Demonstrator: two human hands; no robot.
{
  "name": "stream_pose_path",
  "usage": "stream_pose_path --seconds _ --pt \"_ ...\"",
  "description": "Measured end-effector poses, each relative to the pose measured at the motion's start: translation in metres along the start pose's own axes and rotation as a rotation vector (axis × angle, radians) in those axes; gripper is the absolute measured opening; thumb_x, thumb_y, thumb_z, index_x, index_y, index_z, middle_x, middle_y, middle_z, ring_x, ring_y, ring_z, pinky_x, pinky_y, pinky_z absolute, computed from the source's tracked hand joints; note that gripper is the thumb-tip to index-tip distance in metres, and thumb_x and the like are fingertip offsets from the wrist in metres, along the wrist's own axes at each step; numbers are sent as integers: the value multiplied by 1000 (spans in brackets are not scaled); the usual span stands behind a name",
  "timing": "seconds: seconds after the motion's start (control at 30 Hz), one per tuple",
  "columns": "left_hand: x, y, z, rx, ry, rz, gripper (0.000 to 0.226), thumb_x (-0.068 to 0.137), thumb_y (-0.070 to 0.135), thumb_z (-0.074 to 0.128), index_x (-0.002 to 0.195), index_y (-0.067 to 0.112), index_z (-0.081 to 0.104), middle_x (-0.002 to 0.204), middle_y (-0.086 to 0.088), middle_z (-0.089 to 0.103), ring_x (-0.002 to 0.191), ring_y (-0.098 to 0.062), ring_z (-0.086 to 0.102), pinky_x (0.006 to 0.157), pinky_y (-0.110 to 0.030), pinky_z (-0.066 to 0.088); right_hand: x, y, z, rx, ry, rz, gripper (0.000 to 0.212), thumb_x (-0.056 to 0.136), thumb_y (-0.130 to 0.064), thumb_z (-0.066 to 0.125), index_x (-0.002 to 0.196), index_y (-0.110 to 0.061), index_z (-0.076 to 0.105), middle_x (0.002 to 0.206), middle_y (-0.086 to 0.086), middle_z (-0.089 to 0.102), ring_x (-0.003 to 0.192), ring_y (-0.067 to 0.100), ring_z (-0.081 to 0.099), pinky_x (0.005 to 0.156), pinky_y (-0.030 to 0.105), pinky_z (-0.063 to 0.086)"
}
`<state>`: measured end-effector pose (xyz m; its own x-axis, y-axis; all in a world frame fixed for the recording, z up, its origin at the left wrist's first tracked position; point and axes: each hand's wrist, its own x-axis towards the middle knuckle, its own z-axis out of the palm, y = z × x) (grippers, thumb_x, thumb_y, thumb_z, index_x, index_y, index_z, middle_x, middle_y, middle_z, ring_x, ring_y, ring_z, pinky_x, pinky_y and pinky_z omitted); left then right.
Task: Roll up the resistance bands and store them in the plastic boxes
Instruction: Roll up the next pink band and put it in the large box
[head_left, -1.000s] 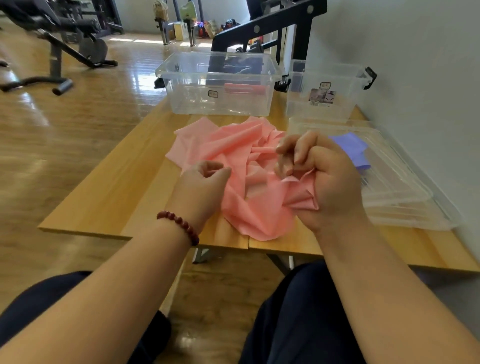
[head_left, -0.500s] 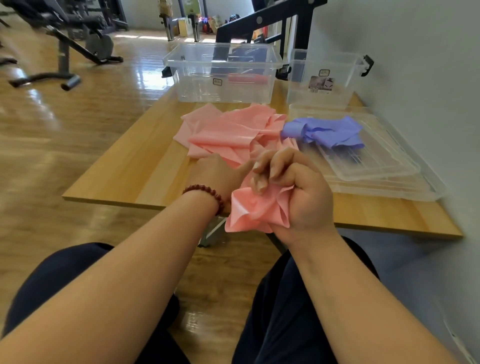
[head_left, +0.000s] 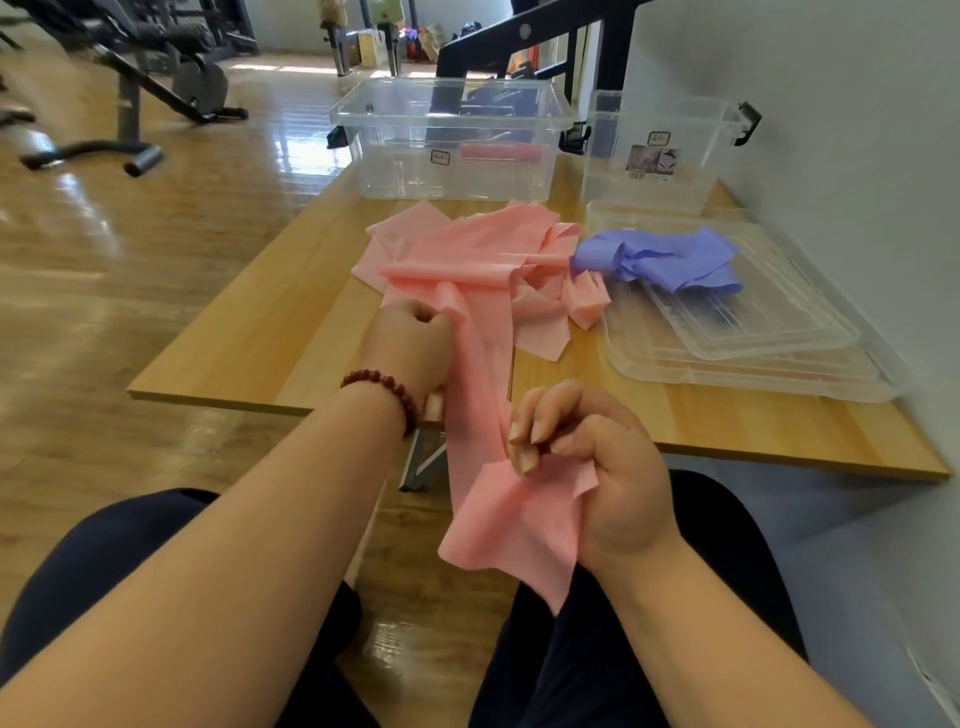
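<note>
Right hand (head_left: 597, 467): fingers curled, the loose end of the pink band (head_left: 478, 364) pinched below the table (head_left: 260, 343) edge, over the lap. Left hand (head_left: 410, 348): closed round the same band higher up, at the near edge. Rest of the band is left crumpled in a heap on the table, touching the purple band (head_left: 670, 257). Risks judged: the strip is creased and folded at the pinched end, so a crooked roll may be started unless it is flattened. If the band is pulled hard, the heap may snag and the purple band be dragged along. Two clear boxes are set at the far edge: the large box (head_left: 395, 171), a pink roll (head_left: 501, 152) seen inside, and the small box (head_left: 691, 182) by the wall. Stacked lids (head_left: 753, 364) take up the right side, under the purple band. The reach to the boxes is crossed by the heap.
</note>
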<state>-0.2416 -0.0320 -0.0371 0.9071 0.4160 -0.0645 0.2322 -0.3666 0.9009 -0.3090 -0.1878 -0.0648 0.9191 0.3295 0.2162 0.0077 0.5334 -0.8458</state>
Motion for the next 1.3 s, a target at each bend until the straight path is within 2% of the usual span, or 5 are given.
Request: stream_pose_path --seconds 0.2,0.37,0.87,1.03,1.3 --pt "1 1 -6 -548 -56 -332 16 96 24 52 104 18 63 111 -9 67 92 -27 63 74 -38 56 -2 11 -2 -51 23 33 20 63 -3 46 57 -11 63 67 11 57 57 23 45 61 30 40" --pt "-4 8 -9 -919 -165 -425 31 102 35 45 88 9 56 59 -1 57 45 -11 56 42 -18 45 -2 16 -2 -4 23 35 24 75 -12 48 61 -13 67 68 8 57 61 22 43 65 32 36" --pt "-16 16 -17 -967 -334 -438 17 99 14 52 112 8 61 76 -5 66 60 -17 66 46 -27 55 17 -1 -10 -345 306 -94 16 88 -32 62 75 -27 70 76 -3 65 75 12 59 76 31 49" --pt "-15 15 -18 -973 -446 -413 17 100 13 49 109 6 61 74 -6 69 59 -18 69 48 -27 56 50 -10 6 -633 250 277 50 79 -70 57 103 -29 69 108 3 70 106 27 64 98 55 49" --pt "7 1 -25 -789 -69 -259 20 95 5 58 115 3 62 95 -9 69 75 -14 67 52 -20 54 76 -22 0 -383 447 249 24 97 -31 59 81 -16 68 93 16 73 92 32 69 86 52 58"
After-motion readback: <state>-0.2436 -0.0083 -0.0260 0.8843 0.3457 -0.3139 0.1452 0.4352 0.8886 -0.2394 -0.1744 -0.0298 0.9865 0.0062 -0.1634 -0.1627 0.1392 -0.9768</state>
